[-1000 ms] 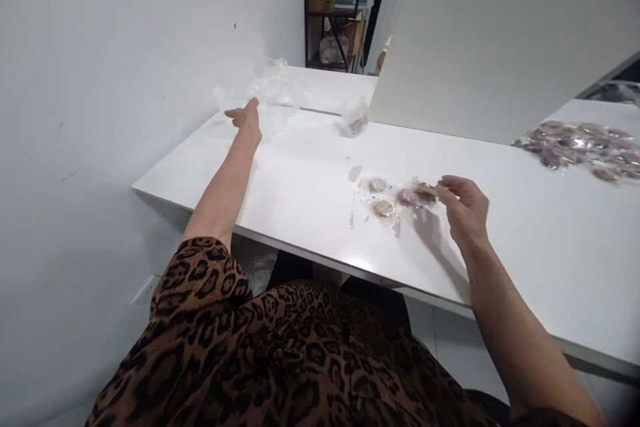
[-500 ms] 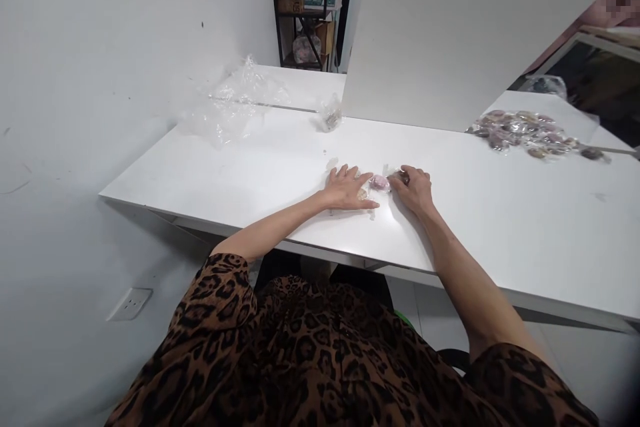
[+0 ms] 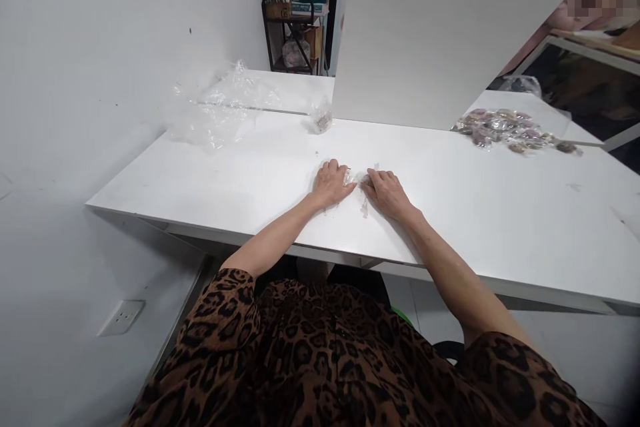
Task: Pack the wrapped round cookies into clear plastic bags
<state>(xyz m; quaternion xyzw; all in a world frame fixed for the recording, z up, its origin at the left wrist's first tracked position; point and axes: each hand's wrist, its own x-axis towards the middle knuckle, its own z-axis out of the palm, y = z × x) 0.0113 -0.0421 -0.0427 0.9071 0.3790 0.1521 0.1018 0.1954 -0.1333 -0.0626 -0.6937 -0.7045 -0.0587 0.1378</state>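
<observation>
On the white table, my left hand [image 3: 330, 185] is curled over small pieces in clear wrappers [image 3: 350, 177], part of which show past its fingertips. Just to the right, my right hand [image 3: 389, 192] rests with its fingers bent together at the same little group. What lies under its fingers is mostly hidden. Both hands nearly meet, with a narrow gap between them. A few clear scraps [image 3: 365, 208] lie on the table in front of this gap.
A crumpled clear plastic bag [image 3: 215, 113] lies at the back left, with a smaller clear bag [image 3: 321, 117] near the upright white panel [image 3: 395, 40]. Several pink and brown wrapped pieces [image 3: 505, 128] form a pile at the back right. A black shelf cart [image 3: 290, 27] stands beyond.
My left hand has gone from spread fingers to curled ones. Both hands have come closer together, and the pink wrapped piece between them is now covered. The view has shifted slightly.
</observation>
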